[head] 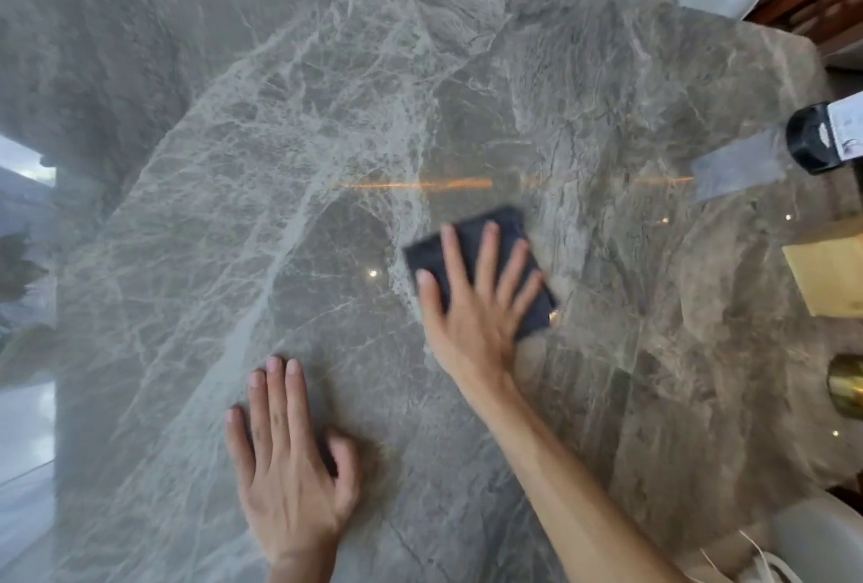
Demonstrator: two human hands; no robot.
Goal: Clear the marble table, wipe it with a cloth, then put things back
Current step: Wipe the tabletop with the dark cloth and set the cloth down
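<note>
Left hand [289,465] lying spread, bracing on marble table [187,255]; I'm seeing right hand [471,297] pressing flat, fingers splayed, on dark cloth [476,269], unwiped stretch lying beyond fingertips.

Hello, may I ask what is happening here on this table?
A person is wiping the marble table. The right hand lies flat with spread fingers on a dark cloth and presses it onto the stone near the middle. The left hand rests flat on the table, closer to the person, and holds nothing. Most of the surface is bare. At the right edge a black object, a pale wooden block and a brass-coloured object are in view.
</note>
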